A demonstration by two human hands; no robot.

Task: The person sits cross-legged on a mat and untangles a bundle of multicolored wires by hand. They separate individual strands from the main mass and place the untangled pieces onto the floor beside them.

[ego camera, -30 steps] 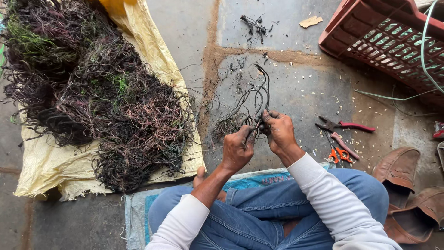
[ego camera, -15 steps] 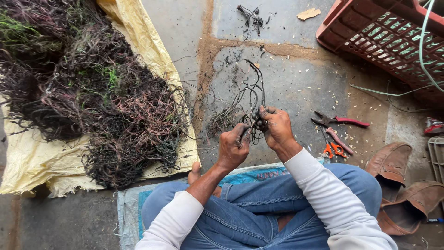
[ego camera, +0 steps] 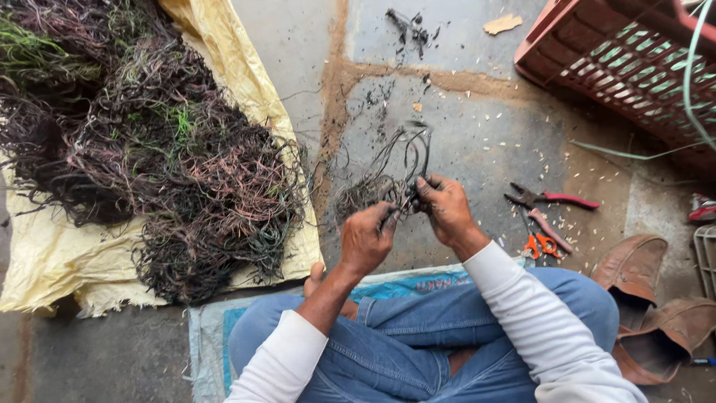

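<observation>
Pinching a bundle of thin dark wires (ego camera: 399,168) between both hands, just above my knees. Left hand (ego camera: 367,237) is curled shut on the lower end, thumb and fingers clamped on the strands. Right hand (ego camera: 445,210) grips the same bundle just beside it, fingertips nearly touching the left. Loose wire ends loop up and away from my hands over the concrete floor (ego camera: 477,127).

Right of my right hand: red-handled pliers (ego camera: 548,200) on the floor, small orange-handled scissors (ego camera: 541,245) just below them. Further right, brown shoes (ego camera: 649,298). Far up-right, a red plastic crate (ego camera: 619,60).

Left of my left hand, well apart: big tangled wire heap (ego camera: 149,142) on a yellow sack (ego camera: 52,254). Under my legs, a blue-white mat (ego camera: 212,336). Wire scraps (ego camera: 406,26) lie on the floor far ahead.
</observation>
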